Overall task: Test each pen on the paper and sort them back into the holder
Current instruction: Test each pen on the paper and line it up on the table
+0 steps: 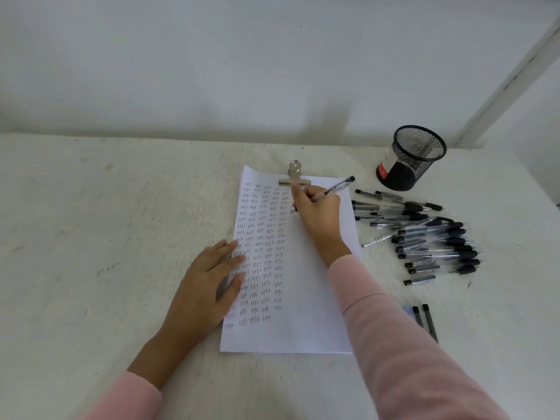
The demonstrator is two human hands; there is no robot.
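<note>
A white sheet of paper (312, 298) lies clipped under a metal clip (295, 177), its left half filled with columns of the handwritten word "test". My right hand (318, 213) grips a clear pen with a black cap end (333, 187), tip down on the paper near its top. My left hand (209, 277) lies flat with fingers spread on the paper's left edge. The black mesh pen holder (412, 157) stands upright at the back right. A pile of several black-tipped pens (430, 237) lies on the table right of the paper.
Two more dark pens (425, 321) lie apart from the pile near the right front, beside a small bluish object. The table has a rough white cloth surface (106, 237). A white wall runs behind, and a white post (509, 83) rises at the back right.
</note>
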